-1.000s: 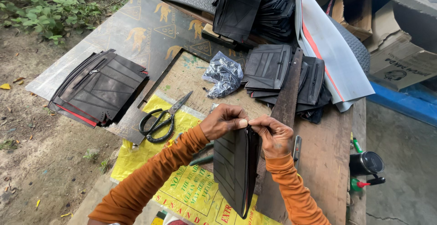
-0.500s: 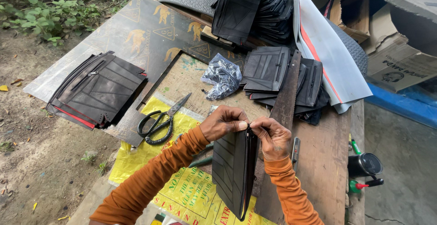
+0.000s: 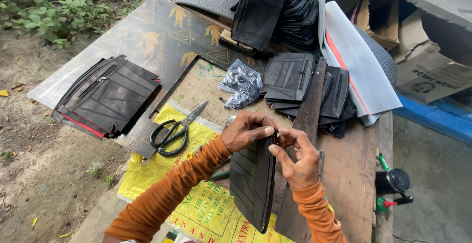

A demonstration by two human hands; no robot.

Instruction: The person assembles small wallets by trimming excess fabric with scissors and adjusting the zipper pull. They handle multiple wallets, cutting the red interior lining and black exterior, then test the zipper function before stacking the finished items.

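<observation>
Outdoors, on bare soil with green weeds in the upper left of the frame, a rough wooden worktable (image 3: 351, 174) was seen, partly covered by a yellow printed plastic sheet (image 3: 201, 208). In the lower centre of the frame, a black folded leather wallet piece (image 3: 251, 181) was held upright on its edge above the sheet. Its top corner was pinched by the left hand (image 3: 244, 131), with the fingers closed narrowly on the leather. The same top edge was gripped from the other side by the right hand (image 3: 297, 157), thumb and forefinger pressed together on it. Both arms were covered by orange sleeves. Black-handled scissors (image 3: 174, 129) were laid just to the left of the hands, on the sheet. A stack of black stitched leather panels (image 3: 105, 98) was placed at the left, and a crumpled grey plastic bag (image 3: 241, 83) above the hands. More black leather pieces (image 3: 287, 76) were piled in the upper centre.
</observation>
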